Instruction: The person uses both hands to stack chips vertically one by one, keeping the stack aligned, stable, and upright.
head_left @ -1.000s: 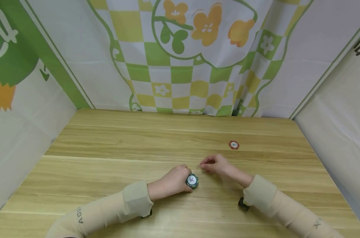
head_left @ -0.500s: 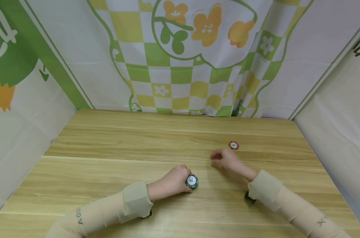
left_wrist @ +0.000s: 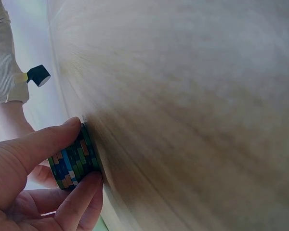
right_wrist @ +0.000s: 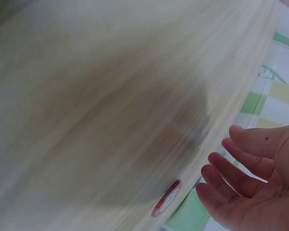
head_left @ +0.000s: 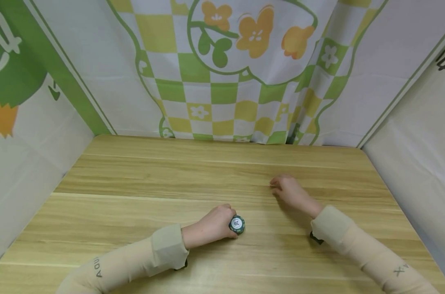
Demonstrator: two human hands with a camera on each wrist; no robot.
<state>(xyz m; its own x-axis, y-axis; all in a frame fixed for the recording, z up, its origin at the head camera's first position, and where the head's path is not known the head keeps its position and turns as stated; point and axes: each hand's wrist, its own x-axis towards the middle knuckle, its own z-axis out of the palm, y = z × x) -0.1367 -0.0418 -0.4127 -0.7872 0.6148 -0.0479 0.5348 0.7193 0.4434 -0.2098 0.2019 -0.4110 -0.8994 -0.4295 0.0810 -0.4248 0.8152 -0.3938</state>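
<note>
My left hand (head_left: 213, 225) grips a short stack of poker chips (left_wrist: 76, 161) between thumb and fingers, low at the table. From above, the top chip (head_left: 237, 224) is dark green with a white centre marked 20; in the left wrist view the stack's edges are green, blue and orange. My right hand (head_left: 291, 192) hovers over the table farther back and to the right, its fingers loosely bent with nothing between them. A red poker chip (right_wrist: 166, 198) with a white centre lies flat close to its fingertips in the right wrist view; the hand hides it from the head view.
The wooden table (head_left: 134, 171) spans the whole work area. A green and yellow checked curtain (head_left: 222, 94) hangs along its back edge, and pale cloth walls stand at both sides. A small dark device (head_left: 316, 237) is strapped beneath the right cuff.
My right hand has moved away from the chip stack, rightward and back, and now covers the red chip in the head view. The left hand stays put with the stack.
</note>
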